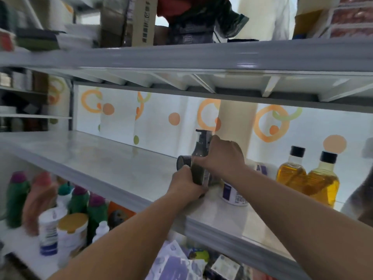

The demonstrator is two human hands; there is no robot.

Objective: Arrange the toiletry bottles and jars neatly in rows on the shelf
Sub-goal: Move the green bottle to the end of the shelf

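A dark olive pump bottle (200,158) stands on the white shelf (113,164) near its middle. My left hand (186,185) grips its lower part from the front left. My right hand (224,156) is wrapped around its upper body from the right. A black round cap (182,162) of another item pokes out just left of the bottle. A white jar with a purple label (234,194) sits right of the bottle, partly hidden behind my right forearm. Two bottles of yellow liquid with black caps (292,170) (324,180) stand further right.
A tall cream cylinder (238,122) stands behind the hands at the back of the shelf. The shelf above (181,55) carries boxes and bags. Below left, several green and pink bottles (78,201) and white tubs (72,231) crowd the lower level. The image is blurred.
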